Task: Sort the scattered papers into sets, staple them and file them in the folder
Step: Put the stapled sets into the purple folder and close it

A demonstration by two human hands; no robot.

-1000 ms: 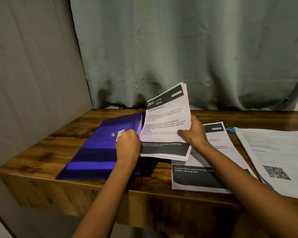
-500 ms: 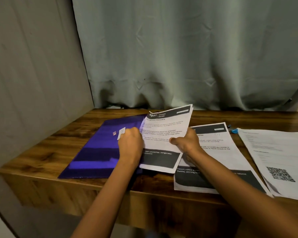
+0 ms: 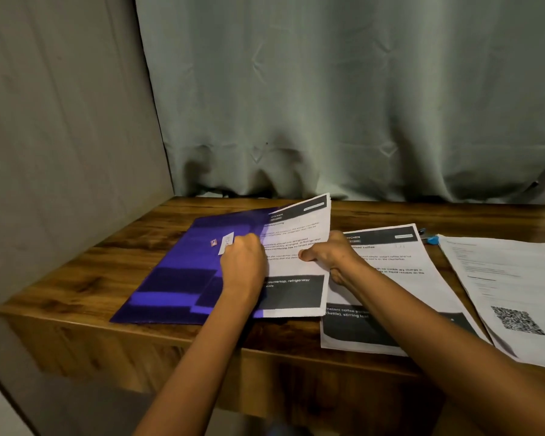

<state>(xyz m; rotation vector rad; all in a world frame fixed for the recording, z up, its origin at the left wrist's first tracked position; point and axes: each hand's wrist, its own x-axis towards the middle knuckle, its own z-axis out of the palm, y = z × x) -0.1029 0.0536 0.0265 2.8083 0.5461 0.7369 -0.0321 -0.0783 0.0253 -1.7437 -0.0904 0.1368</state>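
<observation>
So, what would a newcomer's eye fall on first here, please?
The shiny purple folder at the desk's left stands out, a printed paper set partly tucked under its cover. The left hand grips the cover's edge, the right hand pinches the set; more sheets lie right.

A wooden bench (image 3: 76, 287) with dark grain is set into a corner. A grey-green curtain (image 3: 343, 99), creased near its hem, is hung behind it. A grey textured wall (image 3: 60, 121) is located at the left.
</observation>
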